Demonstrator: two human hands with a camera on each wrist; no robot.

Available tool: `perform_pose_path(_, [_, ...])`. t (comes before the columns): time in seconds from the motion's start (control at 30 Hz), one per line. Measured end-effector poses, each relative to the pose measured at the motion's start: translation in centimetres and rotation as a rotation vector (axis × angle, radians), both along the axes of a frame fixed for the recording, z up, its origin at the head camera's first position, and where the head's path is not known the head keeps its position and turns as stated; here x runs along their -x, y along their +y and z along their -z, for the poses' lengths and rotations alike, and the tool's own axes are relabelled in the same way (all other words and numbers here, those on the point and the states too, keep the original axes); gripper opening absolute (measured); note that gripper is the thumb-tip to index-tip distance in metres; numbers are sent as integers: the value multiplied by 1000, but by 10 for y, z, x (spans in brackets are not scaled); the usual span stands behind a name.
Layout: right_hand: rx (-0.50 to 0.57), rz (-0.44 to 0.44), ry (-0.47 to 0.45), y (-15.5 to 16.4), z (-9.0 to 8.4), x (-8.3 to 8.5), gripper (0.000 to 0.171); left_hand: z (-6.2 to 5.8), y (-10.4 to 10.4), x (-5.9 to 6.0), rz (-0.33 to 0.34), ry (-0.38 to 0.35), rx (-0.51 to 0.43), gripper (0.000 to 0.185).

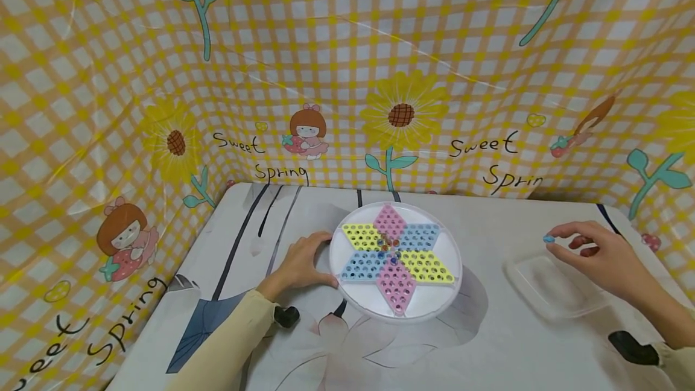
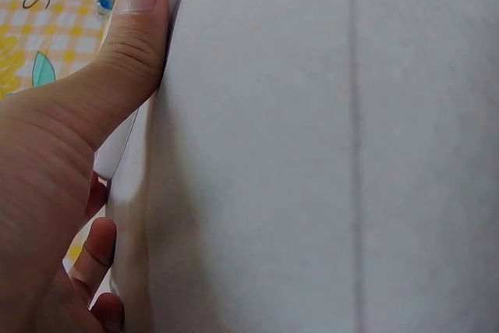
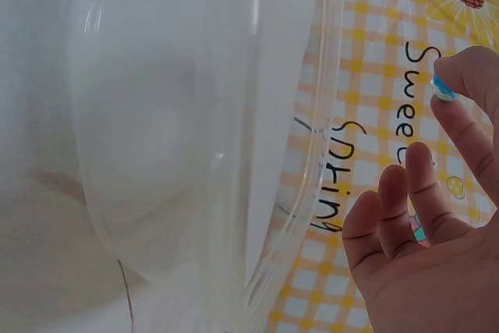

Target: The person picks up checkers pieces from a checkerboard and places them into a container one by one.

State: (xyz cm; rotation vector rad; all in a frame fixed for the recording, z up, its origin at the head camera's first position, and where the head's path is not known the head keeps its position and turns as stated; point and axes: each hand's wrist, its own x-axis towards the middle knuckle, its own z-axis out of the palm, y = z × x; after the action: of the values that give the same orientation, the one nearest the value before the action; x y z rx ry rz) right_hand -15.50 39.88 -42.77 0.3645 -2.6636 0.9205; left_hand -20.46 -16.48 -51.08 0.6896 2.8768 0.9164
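Note:
A round white Chinese checkers board point(image 1: 434, 300) lies on the table, its star of holes in pink, yellow and blue. Several small glass marbles point(image 1: 393, 260) sit around the star's middle. My left hand point(image 1: 298, 263) grips the board's left rim, thumb and fingers spread along it; in the left wrist view the thumb point(image 2: 136, 44) presses the rim. Out to the right, my right hand point(image 1: 594, 252) pinches a blue-and-white marble point(image 3: 443, 89) between thumb and index finger, the other fingers loosely bent. Beneath that hand stands a clear plastic container point(image 1: 559, 312), partly overlapped by the hand.
Under everything is a table with a pale patterned cover point(image 1: 391, 355). A yellow checked cloth point(image 1: 336, 65) with flowers and lettering rises behind and on both sides. Dark straps show at the left wrist point(image 1: 286, 317) and the right wrist point(image 1: 632, 347).

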Motion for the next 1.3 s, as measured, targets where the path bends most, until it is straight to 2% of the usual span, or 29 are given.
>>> perform_pose_path(0.6, [2,-5,-44,0,12,3,20,1,3,0,2,-16,15,103])
perform_pose_path(0.93, [-49,24,-98,-1,19,1,20,1,-1,1,-2,-7,21,103])
perform_pose_path(1.3, [-65,0,-106,-1,24,0,18,1,-1,0,-2,2,17,102])
